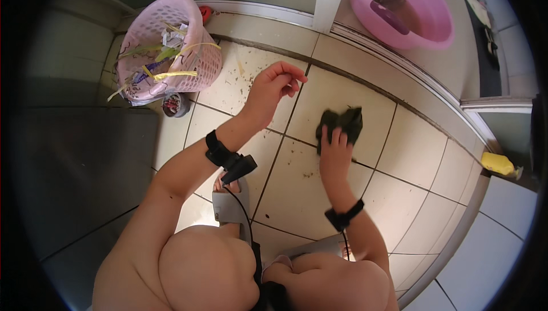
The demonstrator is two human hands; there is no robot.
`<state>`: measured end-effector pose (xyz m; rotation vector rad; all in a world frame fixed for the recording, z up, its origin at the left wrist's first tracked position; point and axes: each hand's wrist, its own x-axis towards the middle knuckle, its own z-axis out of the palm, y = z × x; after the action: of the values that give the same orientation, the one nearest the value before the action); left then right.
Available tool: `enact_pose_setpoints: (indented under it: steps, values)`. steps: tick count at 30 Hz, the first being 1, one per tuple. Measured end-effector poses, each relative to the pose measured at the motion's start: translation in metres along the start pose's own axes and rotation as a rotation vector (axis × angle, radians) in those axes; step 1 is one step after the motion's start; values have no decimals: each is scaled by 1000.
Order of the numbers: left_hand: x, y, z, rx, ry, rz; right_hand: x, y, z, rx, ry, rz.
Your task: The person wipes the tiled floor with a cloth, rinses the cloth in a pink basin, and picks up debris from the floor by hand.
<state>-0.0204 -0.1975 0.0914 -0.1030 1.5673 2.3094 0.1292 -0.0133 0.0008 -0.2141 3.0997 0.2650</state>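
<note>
A crumpled dark green cloth (352, 123) lies on the pale floor tiles (411, 148). My right hand (336, 159) rests on it from above, fingers pressed into its near part; my palm hides some of it. To the left, my left hand (272, 90) hovers above the floor with loosely bent fingers and nothing visible in it. Small dark crumbs and scraps (308, 175) are scattered on the tiles between and around my hands.
A pink perforated basket (209, 64) of waste stands at the far left, beside a small grey pot (182, 104). Beyond the raised door sill (355, 71) sits a pink basin (441, 32) with murky water. A yellow bottle (497, 163) lies at the right.
</note>
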Motion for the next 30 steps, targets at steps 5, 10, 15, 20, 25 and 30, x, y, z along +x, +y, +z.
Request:
enact_pose_setpoints:
  steps: [5,10,15,20,25,30]
  values:
    - [1,-7,-28,6,104,27,-124,22,-1,228,-189,100]
    - [-9,-17,-42,53,187,-82,-134,96,29,219,-98,602]
    - [-2,-21,-16,42,107,-73,-22,51,50,313,106,564]
    - [10,-27,22,0,-53,-27,57,-22,16,372,130,64]
    - [8,-24,16,55,-3,14,21,31,30,414,159,61]
    - [5,-35,-28,66,89,-11,-123,178,68,332,149,607]
